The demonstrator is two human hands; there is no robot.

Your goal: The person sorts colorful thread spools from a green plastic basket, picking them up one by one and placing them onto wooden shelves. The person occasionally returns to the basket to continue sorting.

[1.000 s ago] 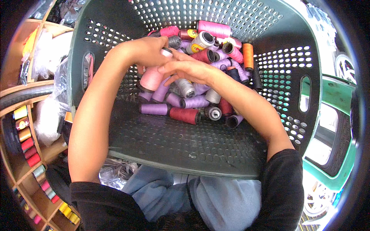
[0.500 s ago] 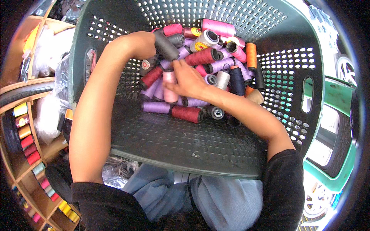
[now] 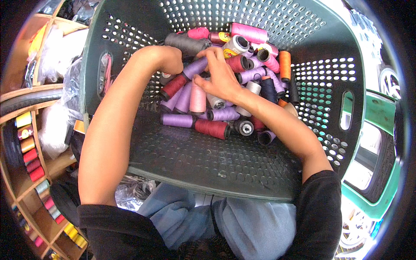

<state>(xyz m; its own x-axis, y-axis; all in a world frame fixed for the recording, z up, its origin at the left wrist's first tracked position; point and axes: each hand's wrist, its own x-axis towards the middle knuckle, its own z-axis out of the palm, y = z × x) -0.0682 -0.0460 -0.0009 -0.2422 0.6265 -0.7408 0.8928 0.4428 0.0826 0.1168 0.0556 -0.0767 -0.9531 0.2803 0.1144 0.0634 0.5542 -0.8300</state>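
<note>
A heap of thread spools lies in the dark green perforated basket [image 3: 208, 173] in front of me. My right hand [image 3: 222, 77] has its thumb and fingers closed around the right end of a purple thread spool [image 3: 195, 67]. At that spool's left end is my left hand [image 3: 170, 60], bent inward with its fingertips hidden. Just beyond the left hand lie dark grey spools [image 3: 185, 42]. Below the purple spool are a dark red spool [image 3: 175, 87] and a pale pink spool [image 3: 198, 99]. White spools [image 3: 216, 102] show under my right hand.
An orange spool [image 3: 284, 66] leans at the heap's right side, and a bright pink one [image 3: 249, 32] lies at the back. Wooden shelves [image 3: 30, 190] with coloured spools stand at the left. Outside the basket at right is a green plastic frame [image 3: 377, 208].
The dark grey spool has left my left hand and lies at the back left of the heap. My right hand has moved off the pale pink spool, up to the purple one.
</note>
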